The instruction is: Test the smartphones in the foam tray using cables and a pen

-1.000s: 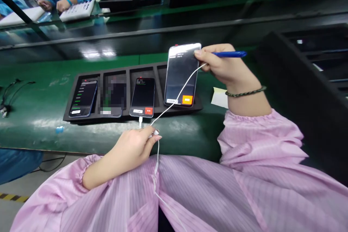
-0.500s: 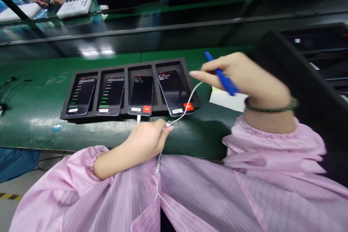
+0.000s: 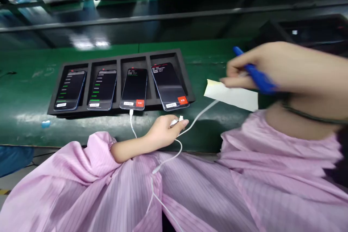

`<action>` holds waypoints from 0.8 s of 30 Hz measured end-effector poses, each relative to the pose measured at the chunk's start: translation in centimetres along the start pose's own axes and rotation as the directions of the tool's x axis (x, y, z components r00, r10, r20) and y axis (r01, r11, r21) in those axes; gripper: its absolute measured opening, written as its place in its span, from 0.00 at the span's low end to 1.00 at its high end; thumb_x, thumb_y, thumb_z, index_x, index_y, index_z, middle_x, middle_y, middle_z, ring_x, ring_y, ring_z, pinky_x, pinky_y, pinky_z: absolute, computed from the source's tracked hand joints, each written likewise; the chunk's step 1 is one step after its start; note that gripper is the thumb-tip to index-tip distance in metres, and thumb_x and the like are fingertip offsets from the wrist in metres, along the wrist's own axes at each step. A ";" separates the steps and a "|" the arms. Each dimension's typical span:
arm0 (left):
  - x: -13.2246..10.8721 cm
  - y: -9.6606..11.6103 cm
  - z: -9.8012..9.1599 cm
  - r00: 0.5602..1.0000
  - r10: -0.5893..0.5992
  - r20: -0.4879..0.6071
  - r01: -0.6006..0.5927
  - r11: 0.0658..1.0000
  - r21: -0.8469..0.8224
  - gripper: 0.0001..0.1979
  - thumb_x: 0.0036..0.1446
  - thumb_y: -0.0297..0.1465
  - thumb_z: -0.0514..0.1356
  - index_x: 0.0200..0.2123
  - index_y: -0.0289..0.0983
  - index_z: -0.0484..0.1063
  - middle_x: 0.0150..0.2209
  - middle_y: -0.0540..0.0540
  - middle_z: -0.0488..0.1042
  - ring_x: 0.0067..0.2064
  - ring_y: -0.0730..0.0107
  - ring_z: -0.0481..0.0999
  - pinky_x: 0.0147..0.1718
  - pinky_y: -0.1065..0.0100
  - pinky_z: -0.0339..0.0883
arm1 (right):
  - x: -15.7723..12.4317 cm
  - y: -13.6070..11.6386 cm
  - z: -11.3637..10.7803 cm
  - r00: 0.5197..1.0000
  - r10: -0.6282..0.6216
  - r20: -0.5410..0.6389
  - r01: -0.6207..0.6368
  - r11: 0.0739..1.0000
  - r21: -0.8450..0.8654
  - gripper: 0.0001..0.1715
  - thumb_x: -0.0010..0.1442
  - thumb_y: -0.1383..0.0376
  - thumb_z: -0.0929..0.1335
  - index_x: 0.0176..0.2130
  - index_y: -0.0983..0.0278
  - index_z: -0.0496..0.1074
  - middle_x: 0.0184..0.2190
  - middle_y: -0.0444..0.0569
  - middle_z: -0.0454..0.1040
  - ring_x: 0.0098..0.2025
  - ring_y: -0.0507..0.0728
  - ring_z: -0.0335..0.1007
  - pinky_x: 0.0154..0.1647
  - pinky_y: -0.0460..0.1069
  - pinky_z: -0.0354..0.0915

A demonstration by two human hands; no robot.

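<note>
Two hands curl, left (image 3: pixel 162 130) around white plugs (image 3: pixel 181 118), right (image 3: pixel 272 66) around a blue pen (image 3: pixel 259 78).

The phones (image 3: pixel 170 87) have smooth, glossy fronts that look like glass; the tray (image 3: pixel 184 74) looks like matt foam. The table (image 3: pixel 81 125) is smooth and shiny. The cable (image 3: pixel 206 108) looks like smooth plastic, the blurred pen (image 3: pixel 257 74) plastic too, the slip (image 3: pixel 235 96) flat matt paper. The smock (image 3: pixel 100 148) is thin, creased cloth with a slight sheen.

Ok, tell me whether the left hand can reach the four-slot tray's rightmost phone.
Likely yes: the left hand is just short of that phone, with nothing visible between, though it holds a white plug.
</note>
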State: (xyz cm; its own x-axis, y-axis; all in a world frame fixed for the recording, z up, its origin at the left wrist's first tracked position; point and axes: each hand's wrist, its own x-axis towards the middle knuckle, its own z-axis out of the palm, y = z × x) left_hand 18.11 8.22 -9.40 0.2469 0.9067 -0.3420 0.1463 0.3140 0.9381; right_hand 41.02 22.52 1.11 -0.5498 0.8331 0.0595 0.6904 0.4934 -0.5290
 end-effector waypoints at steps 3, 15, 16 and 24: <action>0.5 -0.7 0.9 0.999 -0.053 -0.012 0.046 0.942 -0.332 0.28 0.56 0.55 0.61 0.20 0.39 0.59 0.15 0.58 0.55 0.18 0.80 0.51 0.20 0.71 0.46 | 5.2 -1.0 3.7 0.995 0.012 -0.101 -0.036 0.971 -0.237 0.26 0.57 0.58 0.75 0.17 0.60 0.62 0.14 0.44 0.60 0.20 0.51 0.53 0.27 0.53 0.55; 0.8 -0.1 1.0 0.999 -0.045 0.023 0.051 0.893 -0.447 0.34 0.49 0.62 0.63 0.16 0.39 0.58 0.12 0.57 0.55 0.16 0.83 0.52 0.16 0.71 0.44 | 9.8 2.5 11.3 0.986 -0.097 -0.136 0.064 0.971 -0.230 0.29 0.70 0.51 0.55 0.46 0.59 0.79 0.37 0.52 0.80 0.39 0.64 0.75 0.43 0.55 0.61; 0.9 -0.1 1.0 0.998 -0.055 0.019 0.058 0.886 -0.459 0.33 0.50 0.60 0.63 0.17 0.39 0.59 0.12 0.57 0.55 0.15 0.83 0.52 0.16 0.72 0.44 | 9.8 2.4 11.2 0.988 -0.097 -0.124 0.066 0.970 -0.234 0.29 0.70 0.51 0.56 0.46 0.60 0.80 0.37 0.52 0.80 0.39 0.64 0.75 0.42 0.54 0.61; 1.1 0.6 1.2 0.988 -0.156 0.015 0.137 0.819 -0.558 0.29 0.52 0.55 0.66 0.21 0.37 0.63 0.11 0.59 0.53 0.14 0.83 0.51 0.16 0.73 0.46 | 9.9 1.9 10.6 0.993 -0.095 -0.066 0.084 0.984 -0.158 0.30 0.71 0.48 0.57 0.46 0.59 0.80 0.38 0.50 0.81 0.43 0.63 0.77 0.42 0.53 0.62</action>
State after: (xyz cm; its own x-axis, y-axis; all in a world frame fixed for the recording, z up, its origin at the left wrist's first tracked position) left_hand 19.63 9.07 -9.25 0.2353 0.8425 -0.4847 -0.3805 0.5387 0.7517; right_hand 31.91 29.00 -8.28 -0.5809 0.7971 0.1650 0.7075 0.5947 -0.3819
